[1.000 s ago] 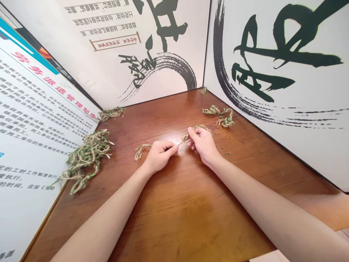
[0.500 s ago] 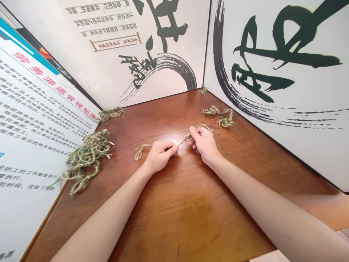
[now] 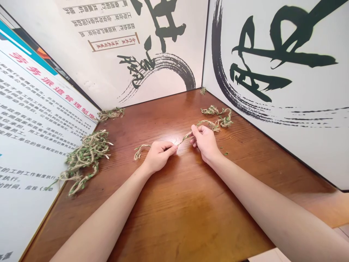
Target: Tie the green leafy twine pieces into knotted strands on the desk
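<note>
A length of leafy twine (image 3: pixel 186 137), tan with small green leaves, stretches between my two hands over the middle of the table. My left hand (image 3: pixel 159 154) pinches it between thumb and fingers, and a looped end lies on the wood to its left. Farther along the same strand my right hand (image 3: pixel 204 142) is closed on it, thumb pressed to the index finger. Beyond the right fingers the strand trails toward the back right. The fingertips of both hands partly hide the twine.
A large tangled heap of twine (image 3: pixel 88 156) lies at the table's left edge, with a smaller bundle (image 3: pixel 110 114) behind it. More pieces of twine (image 3: pixel 225 118) lie at the back right. Upright printed boards (image 3: pixel 174 78) border the wooden table (image 3: pixel 174 218). Loose leaf bits (image 3: pixel 226 153) lie by my right wrist.
More twine shows beyond my right hand, stretching toward the pieces at the back right. Both hands keep their hold, and the view has shifted slightly.
</note>
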{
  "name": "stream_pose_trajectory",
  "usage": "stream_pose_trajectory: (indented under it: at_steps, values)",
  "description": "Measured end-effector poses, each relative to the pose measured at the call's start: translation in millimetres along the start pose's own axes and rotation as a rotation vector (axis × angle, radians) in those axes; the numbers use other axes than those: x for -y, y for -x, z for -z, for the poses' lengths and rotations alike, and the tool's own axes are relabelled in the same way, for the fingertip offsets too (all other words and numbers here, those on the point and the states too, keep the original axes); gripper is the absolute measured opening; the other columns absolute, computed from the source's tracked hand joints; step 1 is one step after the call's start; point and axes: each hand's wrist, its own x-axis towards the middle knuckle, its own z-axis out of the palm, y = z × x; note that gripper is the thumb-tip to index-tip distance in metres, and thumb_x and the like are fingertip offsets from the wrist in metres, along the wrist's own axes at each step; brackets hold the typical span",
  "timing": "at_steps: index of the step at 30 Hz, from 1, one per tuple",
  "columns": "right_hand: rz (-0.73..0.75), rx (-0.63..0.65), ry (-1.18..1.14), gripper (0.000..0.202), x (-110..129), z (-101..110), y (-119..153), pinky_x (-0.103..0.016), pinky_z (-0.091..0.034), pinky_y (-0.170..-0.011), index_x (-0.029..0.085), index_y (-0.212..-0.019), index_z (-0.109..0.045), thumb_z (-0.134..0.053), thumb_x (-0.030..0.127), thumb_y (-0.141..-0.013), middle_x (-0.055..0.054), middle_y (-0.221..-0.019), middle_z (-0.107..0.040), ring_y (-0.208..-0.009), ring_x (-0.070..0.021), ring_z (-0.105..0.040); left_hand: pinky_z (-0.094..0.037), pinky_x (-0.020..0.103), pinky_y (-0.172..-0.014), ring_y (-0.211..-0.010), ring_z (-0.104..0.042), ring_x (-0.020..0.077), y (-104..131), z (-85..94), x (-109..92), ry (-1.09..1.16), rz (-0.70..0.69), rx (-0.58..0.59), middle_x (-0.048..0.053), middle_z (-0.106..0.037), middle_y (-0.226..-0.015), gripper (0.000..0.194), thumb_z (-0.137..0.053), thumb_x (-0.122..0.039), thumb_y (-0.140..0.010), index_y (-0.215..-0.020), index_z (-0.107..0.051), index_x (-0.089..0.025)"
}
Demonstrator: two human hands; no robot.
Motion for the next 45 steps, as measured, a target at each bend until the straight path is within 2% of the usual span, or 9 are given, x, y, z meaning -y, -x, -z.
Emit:
stream_pose_trajectory:
  at_steps: [10,20,23,26,29,33,38,41,45]
  values:
    - [0.013,-0.027,-0.031,0.029,-1,1,-3,-0.023,-0.036,-0.049,0.016,-0.071,-0.049,-0.061,0.033,-0.092,0.000,-0.061,-0.059,-0.048,-0.0085,-0.050,-0.027,0.028,-0.058,-0.057,-0.041,0.0108,0,0.4,0,-0.024,0.017,-0.011,0.001,-0.051,-0.058,0.043,-0.052,-0.043,-0.090,-0.062,-0.062,-0.012]
    - [-0.002,-0.034,-0.016,0.029,3,1,-1,-0.021,-0.034,-0.043,0.016,-0.070,-0.049,-0.061,0.032,-0.092,-0.001,-0.063,-0.061,-0.046,-0.0077,-0.049,-0.030,0.028,-0.059,-0.057,-0.043,0.0113,1,-0.8,-1,-0.062,0.002,-0.038,0.001,-0.053,-0.058,0.042,-0.051,-0.041,-0.090,-0.061,-0.061,-0.013]
    - [-0.007,-0.003,-0.010,0.029,4,1,1,-0.020,-0.036,-0.042,0.015,-0.071,-0.050,-0.062,0.033,-0.090,-0.003,-0.069,-0.065,-0.048,-0.0078,-0.052,-0.033,0.028,-0.060,-0.058,-0.047,0.0122,2,-2.8,0,-0.168,-0.011,-0.132,0.002,-0.056,-0.059,0.040,-0.050,-0.038,-0.090,-0.060,-0.059,-0.014]
    - [0.013,0.012,-0.003,0.029,4,1,2,-0.019,-0.038,-0.041,0.015,-0.073,-0.051,-0.064,0.035,-0.088,-0.004,-0.073,-0.067,-0.048,-0.0076,-0.053,-0.035,0.029,-0.063,-0.063,-0.052,0.0141,2,-5.1,0,-0.305,0.004,-0.255,0.003,-0.062,-0.066,0.032,-0.053,-0.036,-0.088,-0.067,-0.063,-0.015]
    - [0.035,0.009,0.017,0.029,3,1,4,-0.019,-0.038,-0.041,0.015,-0.074,-0.053,-0.068,0.037,-0.085,-0.005,-0.073,-0.067,-0.046,-0.0077,-0.053,-0.039,0.033,-0.078,-0.082,-0.061,0.0182,3,-6.5,0,-0.387,-0.072,-0.310,0.004,-0.068,-0.086,0.022,-0.056,-0.032,-0.088,-0.087,-0.072,-0.017]
    - [0.055,0.042,0.021,0.028,2,-2,9,-0.019,-0.039,-0.040,0.015,-0.074,-0.052,-0.068,0.036,-0.085,-0.006,-0.076,-0.069,-0.048,-0.0090,-0.056,-0.038,0.037,-0.087,-0.097,-0.060,0.0211,5,-8.3,-4,-0.464,-0.216,-0.379,0.008,-0.066,-0.105,0.026,-0.058,-0.031,-0.091,-0.108,-0.070,-0.015]
    - [0.053,0.140,0.033,0.030,-2,-7,16,-0.020,-0.041,-0.039,0.015,-0.074,-0.053,-0.070,0.037,-0.082,-0.007,-0.078,-0.069,-0.052,-0.0116,-0.061,-0.041,0.034,-0.085,-0.094,-0.059,0.0196,5,-12.5,-5,-0.528,-0.359,-0.395,0.007,-0.066,-0.102,0.026,-0.063,-0.030,-0.091,-0.112,-0.065,-0.014]
    - [0.085,0.184,0.086,0.031,-5,-9,18,-0.020,-0.041,-0.039,0.015,-0.073,-0.053,-0.071,0.039,-0.081,-0.005,-0.071,-0.067,-0.053,-0.0133,-0.061,-0.045,0.031,-0.083,-0.089,-0.060,0.0157,4,-14.8,-1,-0.470,-0.424,-0.345,0.005,-0.067,-0.098,0.023,-0.061,-0.024,-0.093,-0.115,-0.064,-0.015]
    - [0.115,0.231,0.149,0.031,-7,-9,19,-0.022,-0.043,-0.044,0.016,-0.071,-0.054,-0.070,0.039,-0.082,-0.004,-0.067,-0.065,-0.056,-0.0143,-0.062,-0.049,0.024,-0.079,-0.087,-0.062,0.0122,2,-15.4,3,-0.361,-0.465,-0.320,0.007,-0.066,-0.097,0.016,-0.052,-0.013,-0.096,-0.104,-0.066,-0.012]
